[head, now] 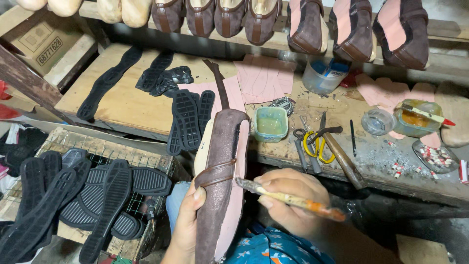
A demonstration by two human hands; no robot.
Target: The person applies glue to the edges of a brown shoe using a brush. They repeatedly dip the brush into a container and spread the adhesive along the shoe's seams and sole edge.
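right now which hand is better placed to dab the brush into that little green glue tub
Right. The right hand holds the brush, and the green tub sits just ahead of it. The left hand is gripping the brown shoe.

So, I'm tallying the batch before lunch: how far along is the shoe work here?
Looks done: seven brown lasted shoes line the top shelf. In hand: the left hand grips a brown suede shoe, bottom up, while the right hand holds a glue brush at its pink insole edge. Left: black rubber soles on the bench and more on the wire crate remain unattached.
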